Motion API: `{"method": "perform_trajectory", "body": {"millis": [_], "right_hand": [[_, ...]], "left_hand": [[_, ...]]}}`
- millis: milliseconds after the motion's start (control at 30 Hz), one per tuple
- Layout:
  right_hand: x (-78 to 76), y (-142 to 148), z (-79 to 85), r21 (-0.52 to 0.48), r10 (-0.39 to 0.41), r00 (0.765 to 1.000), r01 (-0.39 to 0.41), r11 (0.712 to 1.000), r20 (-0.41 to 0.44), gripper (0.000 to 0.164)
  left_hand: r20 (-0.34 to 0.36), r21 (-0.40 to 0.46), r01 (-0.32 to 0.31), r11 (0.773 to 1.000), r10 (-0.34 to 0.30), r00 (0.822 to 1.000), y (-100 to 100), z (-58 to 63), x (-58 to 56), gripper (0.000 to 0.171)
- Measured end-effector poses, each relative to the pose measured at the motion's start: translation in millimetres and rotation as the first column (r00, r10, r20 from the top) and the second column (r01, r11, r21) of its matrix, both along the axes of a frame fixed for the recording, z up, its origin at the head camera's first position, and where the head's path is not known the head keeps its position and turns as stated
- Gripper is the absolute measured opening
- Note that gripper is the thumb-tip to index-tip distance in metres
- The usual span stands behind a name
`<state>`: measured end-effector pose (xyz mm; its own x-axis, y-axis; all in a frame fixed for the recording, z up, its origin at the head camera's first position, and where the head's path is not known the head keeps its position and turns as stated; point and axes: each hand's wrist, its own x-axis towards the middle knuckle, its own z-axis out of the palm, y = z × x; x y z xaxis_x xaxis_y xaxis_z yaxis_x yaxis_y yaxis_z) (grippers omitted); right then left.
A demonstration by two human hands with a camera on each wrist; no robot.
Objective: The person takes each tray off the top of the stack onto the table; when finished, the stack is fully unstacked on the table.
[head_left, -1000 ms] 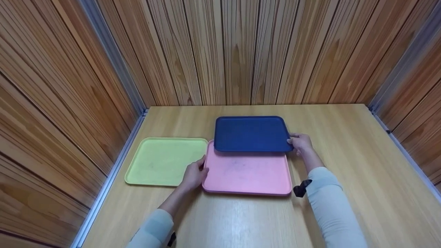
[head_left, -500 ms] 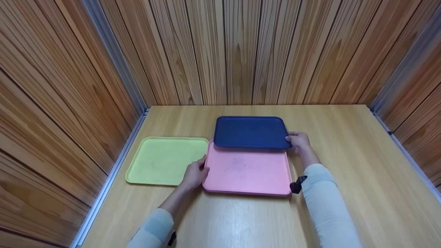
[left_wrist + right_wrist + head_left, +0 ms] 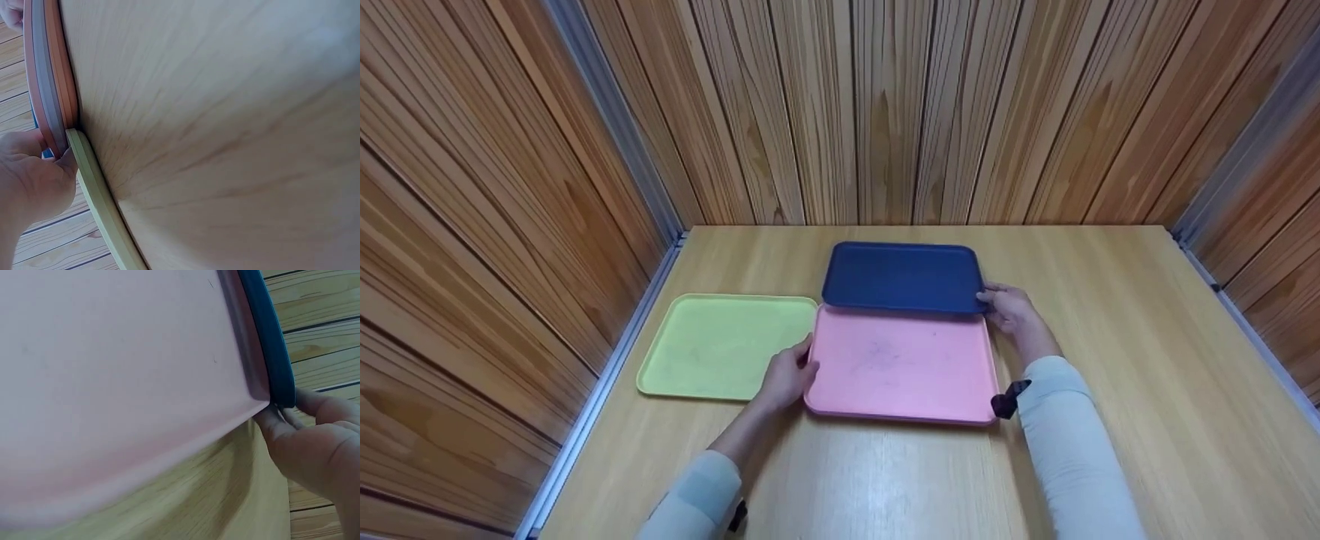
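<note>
In the head view my right hand (image 3: 1011,310) pinches the near right corner of a dark blue tray (image 3: 904,277). The blue tray overlaps the far edge of a pink tray (image 3: 901,367). My left hand (image 3: 786,375) holds the pink tray's left edge between thumb and fingers. From the left wrist view, the pink tray tops a stack, with a greyish tray (image 3: 47,73) and an orange tray (image 3: 61,67) under it. A light green tray (image 3: 724,346) lies to the left, its corner touching the stack. Both hands' undersides are partly hidden in the head view.
The trays rest on a wooden table (image 3: 885,480). Wood-panelled walls (image 3: 877,112) stand at the back and both sides. A metal rail (image 3: 604,382) runs along the table's left edge.
The blue tray has slid toward the back wall with my right hand, uncovering more of the pink tray. My left hand keeps its place on the pink tray's edge.
</note>
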<state>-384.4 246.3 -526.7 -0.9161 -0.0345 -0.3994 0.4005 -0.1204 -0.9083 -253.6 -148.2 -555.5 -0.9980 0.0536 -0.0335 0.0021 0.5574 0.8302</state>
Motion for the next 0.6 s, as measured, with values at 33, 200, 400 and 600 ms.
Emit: {"method": "perform_trajectory", "body": {"millis": [33, 200, 400, 600], "right_hand": [[-0.7, 1.0, -0.2, -0.011, 0.015, 1.000, -0.015, 1.000, 0.002, 0.062], [-2.6, 2.2, -2.2, -0.106, 0.104, 0.992, -0.112, 0.988, -0.074, 0.064], [-2.6, -3.1, -8.2, -0.102, 0.056, 0.988, -0.071, 0.992, -0.142, 0.057], [-1.3, -9.8, -13.1, -0.097, -0.034, 0.985, 0.018, 0.995, -0.171, 0.054]], "left_hand": [[0.001, 0.003, 0.001, 1.000, -0.001, 1.000, 0.1, 0.4, -0.4, 0.055], [-0.002, 0.010, 0.011, 1.000, -0.011, 1.000, -0.1, 2.6, -0.9, 0.056], [-0.010, -0.008, 0.026, 1.000, -0.026, 1.000, -1.4, 1.0, -1.8, 0.056], [0.047, 0.008, 0.006, 1.000, -0.006, 0.999, -1.4, -0.8, -2.3, 0.057]]}}
